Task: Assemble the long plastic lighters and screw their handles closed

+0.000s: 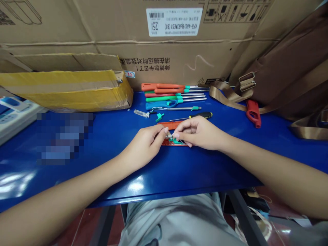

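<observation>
Over an opened orange lighter casing, my left hand [151,140] is closed, thumb and fingertips pinching a small whitish lighter part [169,136]. My right hand [198,133] is closed too, its fingertips pinched at the other end of that part; its exact shape is mostly covered by fingers. One orange casing half [169,125] lies just beyond the hands. Beneath them, the other casing half [166,142] holds a green piece [177,141] and thin pale wires. Behind lie a screwdriver [202,115], a green trigger [159,117], a clear fuel tank [140,113] and a metal lighter tube [174,108].
Several long-nosed lighters [164,95] lie stacked at the back of the blue table [164,174]. A yellow-taped carton [77,90] stands left, a large cardboard box [102,30] behind. To the right are a brown bag [287,65], its strap [220,94] and a red lighter handle [253,114].
</observation>
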Demonstrator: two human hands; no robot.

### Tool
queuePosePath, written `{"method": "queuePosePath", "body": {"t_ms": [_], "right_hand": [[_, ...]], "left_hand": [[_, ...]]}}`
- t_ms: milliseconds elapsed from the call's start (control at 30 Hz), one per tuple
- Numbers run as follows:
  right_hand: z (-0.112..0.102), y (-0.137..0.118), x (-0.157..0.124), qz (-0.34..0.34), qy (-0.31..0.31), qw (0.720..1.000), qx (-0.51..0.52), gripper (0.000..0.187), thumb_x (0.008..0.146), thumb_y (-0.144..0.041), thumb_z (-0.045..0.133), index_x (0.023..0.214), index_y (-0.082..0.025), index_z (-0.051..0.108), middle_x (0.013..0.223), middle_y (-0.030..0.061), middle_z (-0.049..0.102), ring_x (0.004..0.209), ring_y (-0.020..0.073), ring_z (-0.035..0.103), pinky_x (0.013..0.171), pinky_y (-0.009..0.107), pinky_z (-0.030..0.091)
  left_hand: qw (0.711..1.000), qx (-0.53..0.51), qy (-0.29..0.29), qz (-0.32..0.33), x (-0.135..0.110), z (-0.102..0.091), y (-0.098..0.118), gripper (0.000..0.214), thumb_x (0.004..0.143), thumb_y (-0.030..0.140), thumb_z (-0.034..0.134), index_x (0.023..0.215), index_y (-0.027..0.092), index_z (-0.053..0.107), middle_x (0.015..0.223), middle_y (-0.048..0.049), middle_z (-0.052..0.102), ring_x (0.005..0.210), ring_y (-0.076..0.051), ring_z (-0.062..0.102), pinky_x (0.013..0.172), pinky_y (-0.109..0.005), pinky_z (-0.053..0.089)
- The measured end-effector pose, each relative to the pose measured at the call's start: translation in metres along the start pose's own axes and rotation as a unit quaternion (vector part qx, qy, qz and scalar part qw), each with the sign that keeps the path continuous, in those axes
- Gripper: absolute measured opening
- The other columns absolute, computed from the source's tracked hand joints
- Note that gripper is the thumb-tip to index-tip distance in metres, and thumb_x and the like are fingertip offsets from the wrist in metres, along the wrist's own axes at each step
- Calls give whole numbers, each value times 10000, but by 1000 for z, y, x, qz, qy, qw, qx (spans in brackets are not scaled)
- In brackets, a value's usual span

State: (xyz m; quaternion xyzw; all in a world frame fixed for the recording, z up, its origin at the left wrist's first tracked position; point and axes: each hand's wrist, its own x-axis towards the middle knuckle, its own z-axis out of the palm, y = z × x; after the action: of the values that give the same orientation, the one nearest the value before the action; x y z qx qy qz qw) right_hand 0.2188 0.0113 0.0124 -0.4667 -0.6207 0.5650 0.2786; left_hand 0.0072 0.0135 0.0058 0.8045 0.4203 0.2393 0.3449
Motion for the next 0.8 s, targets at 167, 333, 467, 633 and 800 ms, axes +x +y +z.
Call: {"method": "queuePosePath", "body": {"t_ms": [167, 333, 467, 633, 800], "right_hand": [[-1, 1, 1, 4, -17, 999, -34, 249, 782, -376, 741, 837, -137, 696, 639, -22, 611, 502, 81, 500, 478, 235, 410], [-4, 1, -3, -136, 41, 960, -242, 172, 849, -317, 697, 888, -150, 709, 762, 2, 635, 586, 92, 495, 560, 252, 400], [-8, -1, -9, -178, 26, 901, -394, 300, 871, -363, 726, 1119, -197, 697, 1073, 52, 651, 886, 172, 621, 764, 293, 468], [-11, -3, -12, -162, -3, 878, -450, 298, 924, -353, 656, 1190, -220, 675, 1144, 60, 660, 923, 194, 649, 784, 304, 476], [-14, -6, -13, -170, -20, 861, -478, 261, 918, -310, 646, 1154, -203, 678, 1066, 50, 694, 921, 203, 656, 727, 291, 456]], "left_hand": [[1000, 21, -12, 17, 3, -5, 1, 406, 1042, 397, 401, 804, 155, 623, 722, 4, 604, 671, -139, 525, 655, -267, 376], [996, 64, -61, 25, 7, -21, -3, 359, 1010, 411, 481, 825, 171, 672, 666, 26, 602, 598, -120, 513, 579, -258, 347], [996, 53, -72, -2, 11, -34, -7, 297, 957, 444, 576, 911, 179, 703, 689, 17, 675, 607, -137, 589, 570, -256, 394], [993, 48, -110, -13, 15, -47, -9, 285, 932, 438, 605, 894, 178, 715, 708, 10, 719, 644, -143, 650, 602, -243, 464], [989, 43, -139, 17, 19, -54, -17, 290, 919, 437, 635, 902, 170, 747, 778, -2, 759, 705, -141, 697, 666, -231, 518]]}}
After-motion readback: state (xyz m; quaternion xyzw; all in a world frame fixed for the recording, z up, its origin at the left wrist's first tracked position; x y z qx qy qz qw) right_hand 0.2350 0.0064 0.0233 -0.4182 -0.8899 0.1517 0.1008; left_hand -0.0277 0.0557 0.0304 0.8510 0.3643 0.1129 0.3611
